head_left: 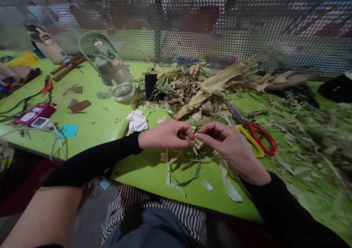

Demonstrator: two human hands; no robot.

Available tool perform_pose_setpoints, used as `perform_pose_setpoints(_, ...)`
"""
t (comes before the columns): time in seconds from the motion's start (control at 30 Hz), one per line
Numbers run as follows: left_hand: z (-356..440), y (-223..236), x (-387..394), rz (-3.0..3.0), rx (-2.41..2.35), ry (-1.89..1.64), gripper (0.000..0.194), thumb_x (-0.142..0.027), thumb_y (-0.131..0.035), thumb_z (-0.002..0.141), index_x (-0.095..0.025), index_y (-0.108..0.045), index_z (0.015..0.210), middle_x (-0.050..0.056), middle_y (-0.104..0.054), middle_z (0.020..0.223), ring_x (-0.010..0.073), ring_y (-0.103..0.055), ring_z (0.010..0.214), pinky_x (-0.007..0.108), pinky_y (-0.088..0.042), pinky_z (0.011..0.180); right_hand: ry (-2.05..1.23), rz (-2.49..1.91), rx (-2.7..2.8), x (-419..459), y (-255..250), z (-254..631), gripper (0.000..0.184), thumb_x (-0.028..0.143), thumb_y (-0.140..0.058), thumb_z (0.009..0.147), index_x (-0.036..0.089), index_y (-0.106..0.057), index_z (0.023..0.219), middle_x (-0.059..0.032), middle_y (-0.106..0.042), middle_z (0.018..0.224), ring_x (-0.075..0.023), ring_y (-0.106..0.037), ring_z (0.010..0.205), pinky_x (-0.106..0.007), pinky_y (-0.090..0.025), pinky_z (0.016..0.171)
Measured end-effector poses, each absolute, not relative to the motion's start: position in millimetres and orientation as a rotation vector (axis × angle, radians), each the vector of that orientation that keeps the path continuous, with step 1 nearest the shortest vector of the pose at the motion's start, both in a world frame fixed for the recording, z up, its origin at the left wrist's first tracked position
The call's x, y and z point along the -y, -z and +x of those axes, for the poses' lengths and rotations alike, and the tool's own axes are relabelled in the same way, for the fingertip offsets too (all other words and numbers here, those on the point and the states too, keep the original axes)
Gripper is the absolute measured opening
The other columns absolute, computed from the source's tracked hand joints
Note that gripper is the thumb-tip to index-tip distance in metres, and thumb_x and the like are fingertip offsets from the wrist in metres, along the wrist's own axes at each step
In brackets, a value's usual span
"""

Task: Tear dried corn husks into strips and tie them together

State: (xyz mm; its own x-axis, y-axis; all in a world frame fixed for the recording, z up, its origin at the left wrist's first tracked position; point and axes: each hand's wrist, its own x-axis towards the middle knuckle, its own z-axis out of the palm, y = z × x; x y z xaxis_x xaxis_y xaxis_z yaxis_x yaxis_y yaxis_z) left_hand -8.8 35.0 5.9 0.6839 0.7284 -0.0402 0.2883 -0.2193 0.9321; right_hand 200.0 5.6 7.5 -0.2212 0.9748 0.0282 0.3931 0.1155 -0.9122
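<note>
Over the near edge of the lime-green table (134, 171), both hands meet at a small pale strip of corn husk (195, 140). My left hand (167, 133) pinches it between thumb and curled fingers. From the other side, my right hand (231, 145) closes thumb and forefinger at the strip's end. The fingers hide much of the strip. Loose husk shreds (196, 171) lie beneath the hands, and a wider pale husk piece (229, 185) rests near the table edge. Scissors (234, 111) with red and yellow handles lie beside my right hand.
Behind the hands is a heap of dry corn husks (217, 83) with a black object (150, 87). More shreds (316, 141) cover the right side. Leftward are crumpled white tissue (136, 120), a water bottle (112, 68), a purple power strip (37, 113) and cables. Perforated metal (176, 28) stands behind.
</note>
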Motion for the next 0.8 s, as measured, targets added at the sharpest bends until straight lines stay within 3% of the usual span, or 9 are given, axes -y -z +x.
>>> perform_pose_setpoints(0.2, -4.5, -6.3, -34.9, 1.568, -0.791, -0.565, 0.011, -0.018, -0.07, 0.074, -0.013, -0.064, 0.082, -0.004, -0.063, 0.07, 0.0041, -0.05, 0.059, 0.02, -0.04, 0.059, -1.129, -1.277, 1.784, -6.3, -7.1, 200.2, 0.033, 0.05, -0.076, 0.082, 0.022, -0.073, 0.099, -0.0041, -0.074, 0.09, -0.0177, -0.066, 0.075, -0.032, -0.055, 0.068)
perform_pose_setpoints(0.47, -4.3, -5.7, -37.0, 1.505, -0.811, -0.523, 0.012, -0.018, -0.069, 0.074, -0.014, -0.06, 0.081, -0.007, -0.058, 0.067, 0.0045, -0.047, 0.056, 0.021, -0.038, 0.057, -0.907, -1.231, 1.939, -5.3, -0.1, 200.0, 0.018, 0.04, -0.068, 0.088, 0.022, -0.066, 0.087, -0.0009, -0.067, 0.076, -0.0158, -0.062, 0.065, -0.03, -0.051, 0.06)
perform_pose_setpoints(0.67, -1.5, -1.5, -33.8, 1.624, -0.827, -0.648, 0.015, -0.015, -0.066, 0.078, -0.015, -0.057, 0.09, -0.001, -0.062, 0.085, 0.0083, -0.056, 0.073, 0.025, -0.046, 0.073, -0.813, -1.261, 1.848, -0.8, 7.3, 198.8, 0.014, 0.036, -0.067, 0.087, 0.023, -0.063, 0.086, -0.0023, -0.068, 0.082, -0.0166, -0.062, 0.069, -0.031, -0.051, 0.06)
perform_pose_setpoints(0.8, 2.1, 3.9, -28.0, 1.658, -0.751, -0.806, 0.027, -0.024, -0.071, 0.082, -0.014, -0.056, 0.102, 0.003, -0.06, 0.098, 0.0106, -0.055, 0.083, 0.027, -0.046, 0.079, -0.78, -1.268, 1.731, 0.8, 8.1, 195.7, 0.016, 0.036, -0.069, 0.084, 0.022, -0.061, 0.083, -0.0029, -0.069, 0.082, -0.0171, -0.063, 0.07, -0.032, -0.052, 0.061)
